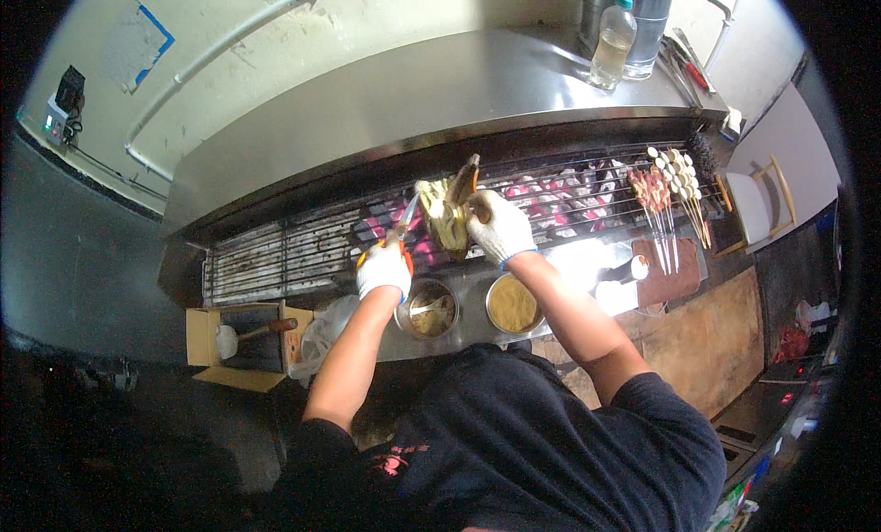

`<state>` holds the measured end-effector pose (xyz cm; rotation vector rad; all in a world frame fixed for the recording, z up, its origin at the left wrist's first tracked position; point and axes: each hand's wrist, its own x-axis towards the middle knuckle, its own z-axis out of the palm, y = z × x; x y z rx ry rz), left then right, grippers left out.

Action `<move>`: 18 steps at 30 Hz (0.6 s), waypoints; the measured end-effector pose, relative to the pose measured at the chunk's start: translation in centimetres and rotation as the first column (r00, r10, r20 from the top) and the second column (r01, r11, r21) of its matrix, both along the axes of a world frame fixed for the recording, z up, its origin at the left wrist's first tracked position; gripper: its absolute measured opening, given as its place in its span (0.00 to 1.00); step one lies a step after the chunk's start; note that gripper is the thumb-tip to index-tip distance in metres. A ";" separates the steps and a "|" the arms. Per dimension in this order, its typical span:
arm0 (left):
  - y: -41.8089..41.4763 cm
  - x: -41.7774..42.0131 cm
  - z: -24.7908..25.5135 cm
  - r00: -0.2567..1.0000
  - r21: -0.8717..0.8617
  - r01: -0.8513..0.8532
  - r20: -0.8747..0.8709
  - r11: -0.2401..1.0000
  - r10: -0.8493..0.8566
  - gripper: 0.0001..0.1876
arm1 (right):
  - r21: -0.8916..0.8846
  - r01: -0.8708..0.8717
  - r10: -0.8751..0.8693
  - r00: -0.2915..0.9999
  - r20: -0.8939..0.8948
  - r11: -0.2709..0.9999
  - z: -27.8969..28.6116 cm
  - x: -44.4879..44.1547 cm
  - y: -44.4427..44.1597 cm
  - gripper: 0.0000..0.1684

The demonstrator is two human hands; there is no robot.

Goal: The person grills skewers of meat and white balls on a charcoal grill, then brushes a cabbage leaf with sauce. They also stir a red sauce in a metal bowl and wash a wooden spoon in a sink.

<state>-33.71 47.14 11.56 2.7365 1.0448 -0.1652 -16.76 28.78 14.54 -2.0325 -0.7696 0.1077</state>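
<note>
My left hand [383,269], in a white knit glove with orange showing at the fingers, grips a metal-bladed tool [407,220], seemingly a knife. Its tip points up against the left side of a split, pale green, soft vegetable [444,215], which looks like a roasted eggplant. Over the grill grate [316,246], my right hand [500,226], gloved too, has curled fingers on the right side of the vegetable, by a dark brown strip [462,182] that stands up from it. The fingertips are partly hidden. Glowing charcoal [550,198] lies under the bars.
Meat skewers [650,188] and pale round-slice skewers [681,174] rest at the grill's right end. In front stand a bowl with a spoon [432,310] and a bowl of yellowish powder [513,303]. An open cardboard box [203,336] is at left; a bottle [612,47] stands on the steel shelf.
</note>
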 end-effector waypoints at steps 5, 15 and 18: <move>-0.4 0.2 0.6 1.000 0.012 0.015 -0.019 1.000 -0.015 0.28 | 0.190 -0.043 0.043 0.999 0.003 0.981 0.7 -0.1 3.1 0.15; 0.1 -0.8 0.8 0.997 -0.033 -0.074 -0.016 0.997 0.073 0.23 | 0.011 -0.079 0.078 0.996 0.044 0.997 -1.1 -0.3 5.5 0.14; 0.2 -1.3 0.6 0.998 -0.023 -0.057 0.028 0.998 0.057 0.23 | -0.053 -0.126 0.131 0.984 0.119 0.991 -0.6 -2.0 4.1 0.14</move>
